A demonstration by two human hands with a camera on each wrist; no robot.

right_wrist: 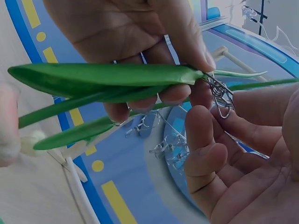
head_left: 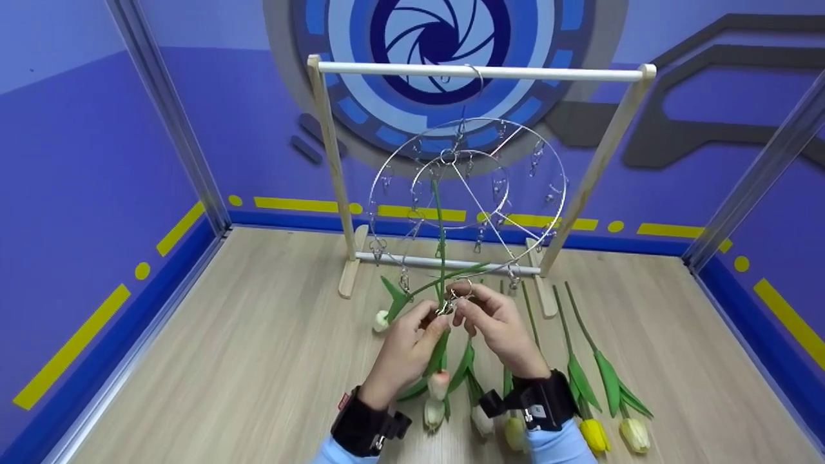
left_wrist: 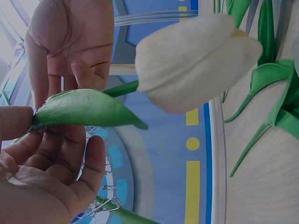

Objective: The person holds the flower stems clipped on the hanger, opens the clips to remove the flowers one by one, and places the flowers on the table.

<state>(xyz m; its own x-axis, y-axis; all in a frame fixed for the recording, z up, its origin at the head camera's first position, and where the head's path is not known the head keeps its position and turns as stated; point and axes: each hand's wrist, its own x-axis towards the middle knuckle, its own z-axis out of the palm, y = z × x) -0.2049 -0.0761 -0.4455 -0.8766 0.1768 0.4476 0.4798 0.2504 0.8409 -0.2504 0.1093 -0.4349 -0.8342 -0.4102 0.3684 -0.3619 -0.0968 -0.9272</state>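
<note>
A: Grips first?
B: Left hand (head_left: 406,345) has thumb and fingers closed on the tulip stem (head_left: 440,225) at a leaf (left_wrist: 84,108), right by the metal clip (right_wrist: 218,95). Right hand (head_left: 493,319) pinches that clip between thumb and fingertips, other fingers loosely curled.

A: Where's the tulip?
B: Held up between both hands, in front of the round wire clip hanger (head_left: 469,193). The stem runs up across the hanger rings; the pale bloom (left_wrist: 196,65) hangs down near the left wrist. Can't tell if the clip is closed on the stem.

A: And around it?
B: The hanger hooks on the top bar of a wooden rack (head_left: 480,71). More tulips (head_left: 602,380) lie on the wooden surface (head_left: 245,361) to the right, and one white tulip (head_left: 381,320) left of the hands.
</note>
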